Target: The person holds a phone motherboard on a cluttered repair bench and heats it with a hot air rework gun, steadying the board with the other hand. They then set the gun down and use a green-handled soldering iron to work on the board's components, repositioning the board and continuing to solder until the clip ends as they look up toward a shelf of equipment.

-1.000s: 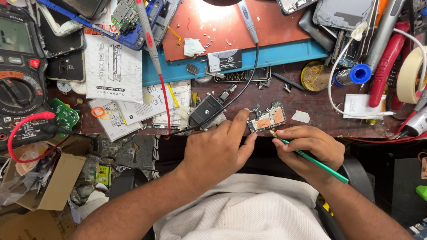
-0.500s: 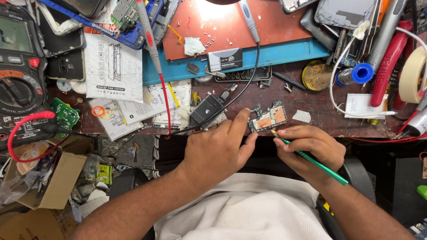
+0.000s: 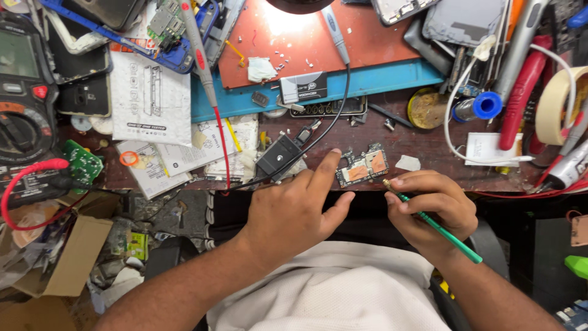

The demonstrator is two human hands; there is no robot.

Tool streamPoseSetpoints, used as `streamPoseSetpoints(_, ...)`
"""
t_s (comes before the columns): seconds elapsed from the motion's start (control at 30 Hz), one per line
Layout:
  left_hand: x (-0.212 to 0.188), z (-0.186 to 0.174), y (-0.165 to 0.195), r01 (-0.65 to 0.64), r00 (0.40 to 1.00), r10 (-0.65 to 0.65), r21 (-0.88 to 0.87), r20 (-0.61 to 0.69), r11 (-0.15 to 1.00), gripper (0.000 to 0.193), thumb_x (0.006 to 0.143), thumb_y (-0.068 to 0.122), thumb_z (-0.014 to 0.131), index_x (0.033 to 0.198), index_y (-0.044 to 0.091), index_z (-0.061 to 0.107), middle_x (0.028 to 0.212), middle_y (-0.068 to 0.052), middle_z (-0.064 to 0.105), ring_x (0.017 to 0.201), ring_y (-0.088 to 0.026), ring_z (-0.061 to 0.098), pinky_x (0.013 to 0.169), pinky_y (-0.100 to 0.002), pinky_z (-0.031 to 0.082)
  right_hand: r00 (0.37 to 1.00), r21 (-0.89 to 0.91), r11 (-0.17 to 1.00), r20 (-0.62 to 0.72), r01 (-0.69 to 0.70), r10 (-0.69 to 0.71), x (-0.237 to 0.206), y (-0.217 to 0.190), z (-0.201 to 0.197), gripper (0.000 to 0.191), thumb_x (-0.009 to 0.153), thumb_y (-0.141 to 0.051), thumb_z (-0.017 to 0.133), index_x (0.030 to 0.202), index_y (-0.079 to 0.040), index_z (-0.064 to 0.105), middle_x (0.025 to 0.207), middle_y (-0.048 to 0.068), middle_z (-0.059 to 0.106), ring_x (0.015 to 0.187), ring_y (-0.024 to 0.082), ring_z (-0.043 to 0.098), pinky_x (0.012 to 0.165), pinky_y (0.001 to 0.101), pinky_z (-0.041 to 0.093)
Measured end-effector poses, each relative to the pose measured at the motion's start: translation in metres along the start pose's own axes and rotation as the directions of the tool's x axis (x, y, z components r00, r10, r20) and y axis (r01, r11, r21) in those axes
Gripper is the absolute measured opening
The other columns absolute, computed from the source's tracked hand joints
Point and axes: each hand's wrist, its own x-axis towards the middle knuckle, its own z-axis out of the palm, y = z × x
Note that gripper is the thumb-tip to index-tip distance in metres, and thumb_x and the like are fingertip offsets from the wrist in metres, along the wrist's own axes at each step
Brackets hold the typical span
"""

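A small phone circuit board (image 3: 362,165) with copper-coloured shields lies at the near edge of the dark red workbench. My left hand (image 3: 297,208) rests beside it, index fingertip touching the board's left end, thumb spread below. My right hand (image 3: 432,211) is closed around a thin green tool (image 3: 436,224), held like a pen, its brass tip just to the right of the board. A black module (image 3: 278,158) with a black cable lies left of the board.
A multimeter (image 3: 24,104) with red lead sits at far left. Paper sheets (image 3: 150,98), a red mat (image 3: 306,37) on a blue mat, phone parts, a solder tin (image 3: 427,109), tape roll (image 3: 560,104) and tools crowd the bench. A cardboard box (image 3: 67,263) sits lower left.
My right hand has drawn the green tool's tip slightly away from the board to the right. My left hand stays at the board's left end.
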Motion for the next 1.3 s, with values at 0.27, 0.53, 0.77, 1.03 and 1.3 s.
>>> streamPoseSetpoints(0.27, 0.002, -0.002, -0.002, -0.038, 0.999, 0.038, 0.051, 0.018, 0.998, 0.067, 0.088, 0.049, 0.074, 0.136, 0.005, 0.061, 0.063, -0.001, 0.062, 0.046, -0.016, 0.062, 0.043, -0.031, 0.053, 0.979, -0.073, 0.989, -0.172, -0.126, 0.112, -0.011, 0.015, -0.019, 0.024, 0.089, 0.01, 0.084, 0.096, -0.004, 0.066, 0.106, 0.013, 0.072, 0.098, 0.018, 0.074, 0.088, 0.0282, 0.062)
streamPoseSetpoints(0.53, 0.001, -0.002, -0.004, -0.045, 0.998, 0.043, 0.047, 0.037, 0.998, 0.065, 0.088, 0.048, 0.075, 0.135, 0.005, 0.061, 0.063, -0.001, 0.062, 0.049, -0.016, 0.064, 0.047, -0.032, 0.053, 0.986, -0.027, 0.991, -0.105, -0.134, 0.131, -0.008, 0.021, -0.021, 0.022, 0.087, 0.007, 0.084, 0.091, -0.005, 0.066, 0.099, 0.013, 0.073, 0.089, 0.015, 0.074, 0.079, 0.0235, 0.061)
streamPoseSetpoints(0.77, 0.001, 0.001, -0.005, -0.053, 0.998, 0.053, 0.047, 0.017, 0.997, 0.063, 0.089, 0.047, 0.075, 0.134, 0.004, 0.062, 0.063, -0.002, 0.062, 0.049, -0.015, 0.064, 0.047, -0.03, 0.053, 0.991, -0.016, 0.992, -0.048, -0.125, 0.125, -0.001, 0.017, -0.019, 0.022, 0.084, 0.006, 0.084, 0.087, -0.005, 0.065, 0.101, 0.012, 0.074, 0.089, 0.015, 0.075, 0.078, 0.0245, 0.062)
streamPoseSetpoints(1.03, 0.002, 0.001, -0.004, -0.031, 0.999, 0.027, 0.069, 0.045, 0.997, 0.059, 0.091, 0.048, 0.072, 0.131, 0.004, 0.064, 0.061, -0.001, 0.062, 0.046, -0.014, 0.063, 0.041, -0.03, 0.052, 0.991, -0.046, 0.99, -0.011, -0.131, 0.13, 0.002, 0.014, -0.018, 0.023, 0.083, 0.004, 0.085, 0.084, -0.006, 0.065, 0.1, 0.012, 0.074, 0.089, 0.016, 0.076, 0.078, 0.0241, 0.062)
streamPoseSetpoints(1.3, 0.001, 0.005, -0.003, -0.015, 0.998, 0.009, 0.101, 0.061, 0.995, 0.056, 0.093, 0.049, 0.068, 0.129, 0.006, 0.064, 0.063, 0.0, 0.061, 0.049, -0.013, 0.065, 0.042, -0.03, 0.053, 0.992, -0.065, 0.99, -0.005, -0.128, 0.128, 0.005, 0.012, -0.015, 0.022, 0.083, 0.002, 0.085, 0.084, -0.007, 0.065, 0.099, 0.011, 0.075, 0.091, 0.016, 0.076, 0.077, 0.0236, 0.062)
